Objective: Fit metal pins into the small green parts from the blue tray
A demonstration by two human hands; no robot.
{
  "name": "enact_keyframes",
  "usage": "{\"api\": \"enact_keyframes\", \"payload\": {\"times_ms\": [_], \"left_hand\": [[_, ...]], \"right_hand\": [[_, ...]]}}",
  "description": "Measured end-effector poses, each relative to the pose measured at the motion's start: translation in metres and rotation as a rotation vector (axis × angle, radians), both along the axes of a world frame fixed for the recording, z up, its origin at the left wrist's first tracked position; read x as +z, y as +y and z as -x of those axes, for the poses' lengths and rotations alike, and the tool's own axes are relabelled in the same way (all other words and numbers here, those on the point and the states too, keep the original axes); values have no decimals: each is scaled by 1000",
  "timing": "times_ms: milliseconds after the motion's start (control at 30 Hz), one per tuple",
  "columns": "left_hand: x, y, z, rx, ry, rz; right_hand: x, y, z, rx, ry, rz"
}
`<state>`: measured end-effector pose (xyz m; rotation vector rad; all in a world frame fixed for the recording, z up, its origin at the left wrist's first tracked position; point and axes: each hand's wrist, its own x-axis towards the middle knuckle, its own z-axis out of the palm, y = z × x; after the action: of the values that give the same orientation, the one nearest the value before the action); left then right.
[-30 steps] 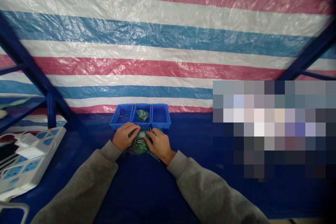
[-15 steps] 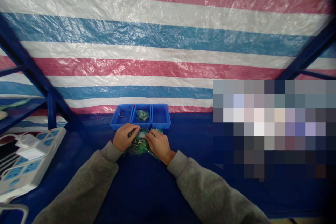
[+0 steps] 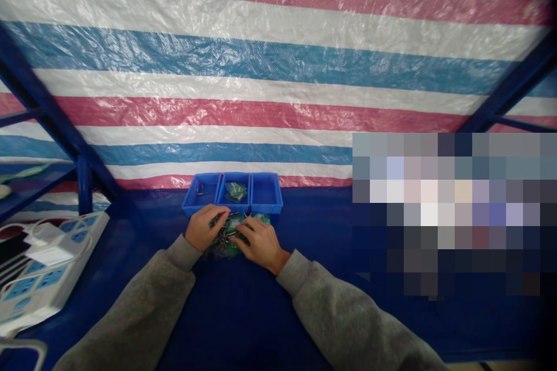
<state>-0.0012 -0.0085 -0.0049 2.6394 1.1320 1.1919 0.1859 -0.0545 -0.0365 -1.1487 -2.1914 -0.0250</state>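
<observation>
A heap of small, thin metal pieces (image 3: 223, 237), too small to name, lies with crumpled green and clear plastic bags (image 3: 232, 248) on the blue table. My left hand (image 3: 205, 228) is at the heap's left side, its thumb and fingers curled closed; what they hold is hidden. From the right, my right hand (image 3: 262, 242) reaches over the pile with thumb and fingers apart, the tips down among the metal pieces. Just beyond my hands stand three blue trays in a row: the left tray (image 3: 191, 207) holds a few thin metal pieces, the middle tray (image 3: 237, 207) a greenish plastic bag (image 3: 236, 190).
The right-hand blue tray (image 3: 266, 192) completes the row. A white power strip (image 3: 56, 278) with plugs and cables lies on the left. Blue frame posts (image 3: 85, 185) and a striped plastic sheet (image 3: 261, 110) stand behind the blue table (image 3: 235, 319). The right side is pixelated.
My right hand's thumb and fingers have spread apart, and the thumb has moved left and down over the metal pieces. The left hand has barely moved.
</observation>
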Motion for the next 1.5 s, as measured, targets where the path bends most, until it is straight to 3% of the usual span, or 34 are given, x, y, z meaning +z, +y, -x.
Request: {"api": "enact_keyframes", "payload": {"times_ms": [500,1500], "left_hand": [[-3,2,1,0,4,-6],[-1,0,0,-5,-4,-13]], "right_hand": [[-6,4,-1,29,-51,-39],[5,-1,3,-47,-108,4]]}}
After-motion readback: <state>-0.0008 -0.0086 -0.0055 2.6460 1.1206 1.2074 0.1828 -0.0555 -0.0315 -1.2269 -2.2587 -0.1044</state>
